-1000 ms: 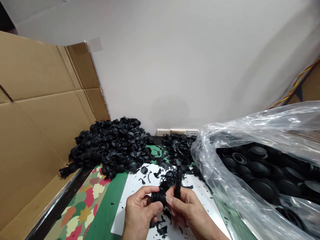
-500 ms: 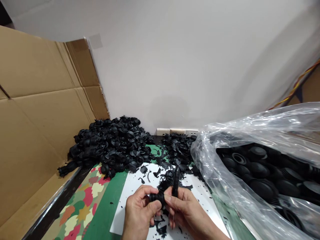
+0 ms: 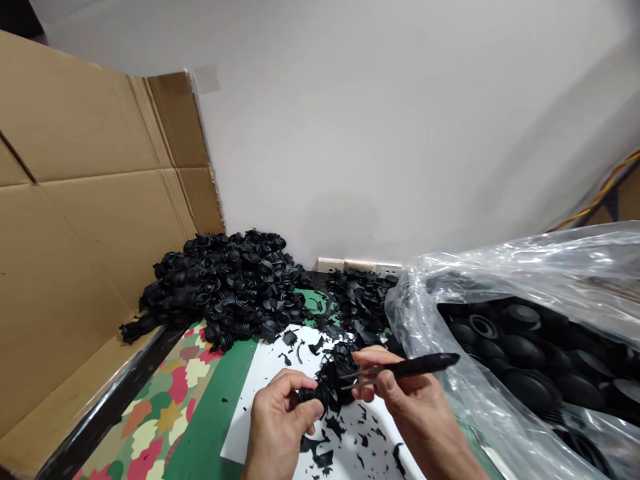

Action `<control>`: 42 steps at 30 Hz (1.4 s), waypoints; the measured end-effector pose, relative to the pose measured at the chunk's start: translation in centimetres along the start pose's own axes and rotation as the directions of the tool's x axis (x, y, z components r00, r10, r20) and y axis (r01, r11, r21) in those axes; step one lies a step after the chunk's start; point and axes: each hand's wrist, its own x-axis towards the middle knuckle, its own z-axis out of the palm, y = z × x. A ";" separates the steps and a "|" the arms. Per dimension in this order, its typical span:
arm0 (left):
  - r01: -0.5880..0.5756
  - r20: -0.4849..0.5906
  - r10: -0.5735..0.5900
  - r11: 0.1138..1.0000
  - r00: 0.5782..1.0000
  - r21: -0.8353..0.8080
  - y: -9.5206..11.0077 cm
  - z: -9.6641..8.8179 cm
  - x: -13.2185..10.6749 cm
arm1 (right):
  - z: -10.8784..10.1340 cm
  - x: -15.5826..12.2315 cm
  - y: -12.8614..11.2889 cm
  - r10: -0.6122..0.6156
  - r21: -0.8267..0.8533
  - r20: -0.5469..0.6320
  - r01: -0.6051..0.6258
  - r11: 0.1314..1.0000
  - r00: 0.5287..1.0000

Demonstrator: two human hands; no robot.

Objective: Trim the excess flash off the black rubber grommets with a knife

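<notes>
My left hand (image 3: 283, 420) pinches a black ribbed rubber boot (image 3: 313, 397) between thumb and fingers, above a white sheet (image 3: 240, 427). In my right hand (image 3: 400, 390) is a black-handled tool (image 3: 423, 364) with two thin metal prongs. Its handle points right, and the prongs reach left toward the rubber boot; whether they touch it I cannot tell. Black rubber scraps (image 3: 325, 457) lie scattered on the sheet beneath both hands, with a denser clump just behind the boot.
A heap of black ribbed rubber parts (image 3: 225, 287) rises at the back left beside a cardboard panel (image 3: 100, 120). Black scraps (image 3: 363, 293) are piled by the wall sockets (image 3: 330, 265). On the right, a clear plastic bag (image 3: 415, 300) holds more black rubber parts (image 3: 530, 380).
My right hand has drawn away from the boot to the right and turned the tool from upright to nearly level, its prongs now showing. My left hand keeps the boot in place.
</notes>
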 end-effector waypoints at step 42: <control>-0.086 0.162 0.092 0.995 0.983 -0.043 0.7 0.1 -0.8 | -1.8 0.9 0.7 -0.643 -0.631 0.208 0.603 0.487 0.737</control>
